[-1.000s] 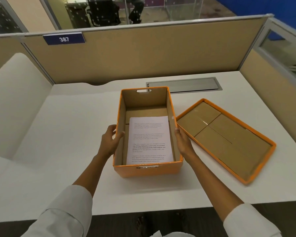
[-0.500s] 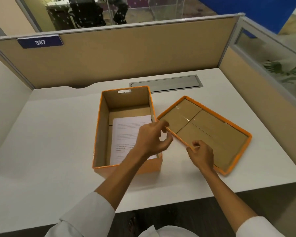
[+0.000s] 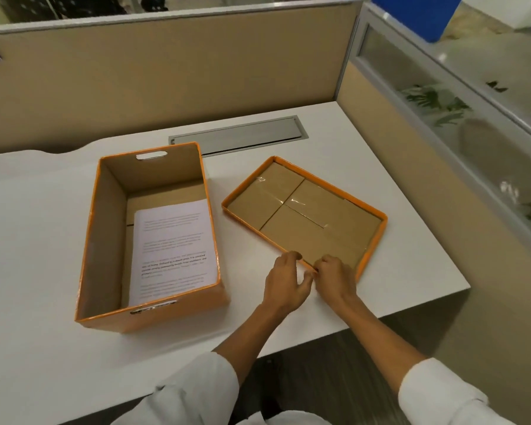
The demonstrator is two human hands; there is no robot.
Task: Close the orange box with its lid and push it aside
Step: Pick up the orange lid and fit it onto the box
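Observation:
The orange box (image 3: 154, 319) stands open on the white desk (image 3: 37, 216), left of centre, with a printed sheet of paper (image 3: 172, 250) lying inside. Its orange lid (image 3: 319, 210) lies upside down to the right, brown inside facing up, apart from the box. My left hand (image 3: 284, 283) and my right hand (image 3: 334, 277) sit side by side at the lid's near corner. The fingers of both curl over the lid's near rim. The lid rests flat on the desk.
A grey metal cable hatch (image 3: 239, 136) is set into the desk behind the box and lid. Beige partition walls (image 3: 166, 72) close off the back and the right side. The desk's front edge runs just below my hands.
The view has swung right. My left hand has crossed from over the box to the lid's near corner beside my right hand, which has slid along the rim. Box and lid have not moved.

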